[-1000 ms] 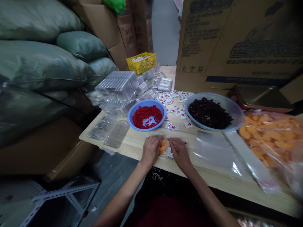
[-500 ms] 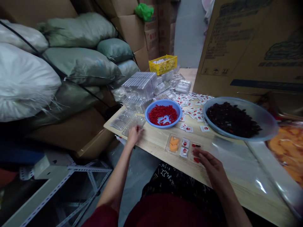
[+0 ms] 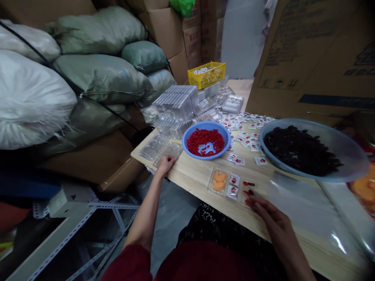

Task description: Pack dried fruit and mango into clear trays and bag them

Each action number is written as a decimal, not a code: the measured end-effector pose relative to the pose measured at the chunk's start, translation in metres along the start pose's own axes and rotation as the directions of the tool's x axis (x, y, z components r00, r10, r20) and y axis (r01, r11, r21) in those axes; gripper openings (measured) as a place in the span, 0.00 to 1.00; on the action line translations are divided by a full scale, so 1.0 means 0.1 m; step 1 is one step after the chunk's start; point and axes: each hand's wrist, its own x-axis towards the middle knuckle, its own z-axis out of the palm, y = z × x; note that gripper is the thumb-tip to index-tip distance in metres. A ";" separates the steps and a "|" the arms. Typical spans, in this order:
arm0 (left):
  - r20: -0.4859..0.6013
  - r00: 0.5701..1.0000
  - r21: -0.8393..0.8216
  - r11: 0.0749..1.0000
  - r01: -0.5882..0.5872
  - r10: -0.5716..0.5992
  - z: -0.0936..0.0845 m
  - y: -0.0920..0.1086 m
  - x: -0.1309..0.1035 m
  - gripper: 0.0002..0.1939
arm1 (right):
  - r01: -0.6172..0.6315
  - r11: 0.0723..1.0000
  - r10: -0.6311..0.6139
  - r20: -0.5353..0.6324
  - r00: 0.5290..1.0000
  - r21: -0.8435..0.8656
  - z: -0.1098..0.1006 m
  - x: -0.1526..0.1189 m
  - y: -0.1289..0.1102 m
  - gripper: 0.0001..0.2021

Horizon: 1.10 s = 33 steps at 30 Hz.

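My left hand (image 3: 166,164) rests at the table's front edge, its fingers curled at the near side of an open clear plastic case (image 3: 170,150). A clear tray (image 3: 211,183) lies in front of me, holding orange slices (image 3: 219,180), two white packets (image 3: 233,191) with red marks, and red and dark pieces (image 3: 249,183) in its right compartment. My right hand (image 3: 266,210) is at that compartment's near corner, fingertips together over a red piece; whether it is pinched is too small to tell.
Behind stand a blue bowl (image 3: 225,150) of red pieces, scattered packets (image 3: 240,161), stacked clear cases (image 3: 175,99) and a yellow basket (image 3: 207,78). A wide bowl (image 3: 356,164) of dark pieces sits right, before a large cardboard box (image 3: 281,58). Sacks (image 3: 102,74) are piled left.
My right hand has moved down toward the near corner of the tray's right compartment. A dark piece now shows beside the red ones there. The view has shifted slightly.
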 end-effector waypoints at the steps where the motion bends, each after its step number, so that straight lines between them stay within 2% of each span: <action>1: -0.003 1.000 0.023 1.000 -0.007 0.007 0.00 0.00 0.00 0.15 | -0.005 1.000 0.005 0.001 1.000 0.009 0.00 -0.01 0.02 0.23; 8: -0.017 1.000 0.232 0.973 -0.015 0.020 0.04 0.04 -0.02 0.13 | -0.006 0.999 0.005 0.017 1.000 0.041 -0.01 -0.10 0.06 0.21; 14: -0.019 1.000 0.423 0.906 -0.009 0.019 0.13 0.19 -0.07 0.10 | -0.010 0.997 0.012 -0.031 0.999 0.077 -0.01 -0.18 0.03 0.22; 20: -0.044 0.998 0.473 0.881 -0.008 0.033 0.12 0.31 -0.16 0.04 | -0.025 0.995 0.028 -0.036 0.999 0.094 -0.01 -0.24 0.03 0.22; 24: -0.191 0.974 0.424 0.905 -0.032 0.124 -0.02 0.36 -0.27 0.09 | -0.004 0.997 0.005 -0.017 1.000 0.071 -0.01 -0.24 0.01 0.21; 28: -0.395 0.893 0.353 0.933 -0.069 0.215 -0.32 0.47 -0.44 0.09 | 0.000 0.999 0.001 -0.015 1.000 0.049 -0.01 -0.22 0.04 0.22; 31: -0.461 0.838 0.156 0.956 -0.249 0.293 -0.60 0.70 -0.73 0.07 | 0.019 0.999 -0.019 -0.008 1.000 0.026 0.02 -0.22 0.02 0.21; 33: -0.370 0.867 -0.097 0.914 -0.393 0.334 -0.75 0.94 -1.03 0.08 | 0.091 0.996 -0.091 -0.009 0.996 -0.013 0.05 -0.27 -0.09 0.19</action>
